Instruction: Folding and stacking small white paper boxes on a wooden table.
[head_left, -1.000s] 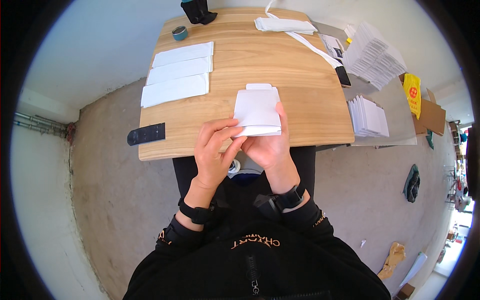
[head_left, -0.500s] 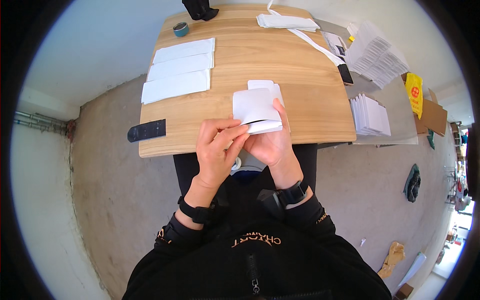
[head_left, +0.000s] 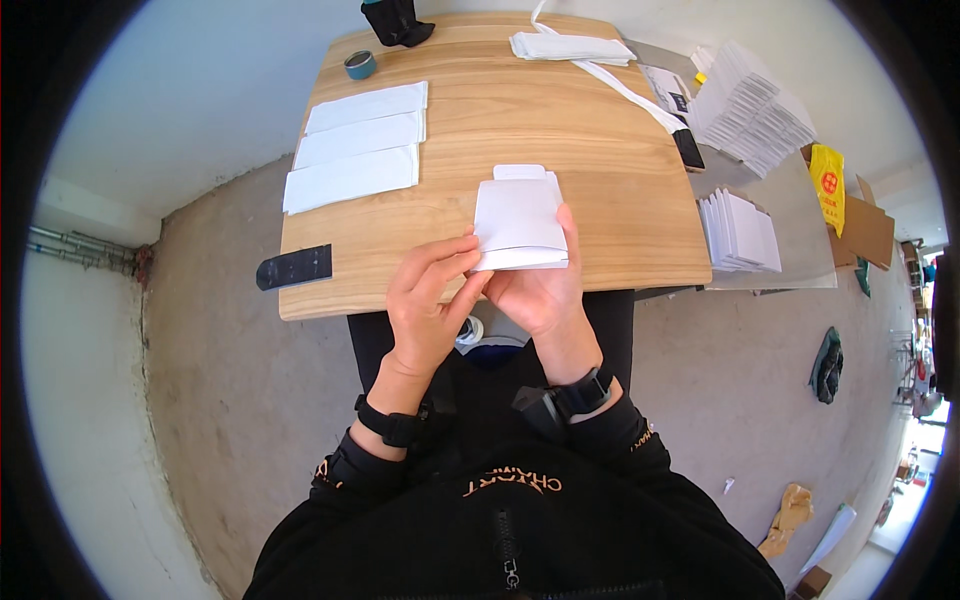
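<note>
Left hand (head_left: 420, 308) and right hand (head_left: 537, 296) both grasp a white paper packet (head_left: 520, 215) above the wooden table (head_left: 600, 130). Too hard a left-hand pinch could crease the thin-looking paper; a slack right grip could let it skew. It sits between the hands, left fingertips (head_left: 473, 240) at its lower-left corner, right thumb (head_left: 567, 220) along its right edge, narrow tab (head_left: 520, 172) pointing away.

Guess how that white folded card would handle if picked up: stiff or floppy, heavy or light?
The white folded card is probably light: its edges look thin. It seems fairly stiff, lying nearly flat across the right hand. The slit near its lower edge suggests it might gape if squeezed.
</note>
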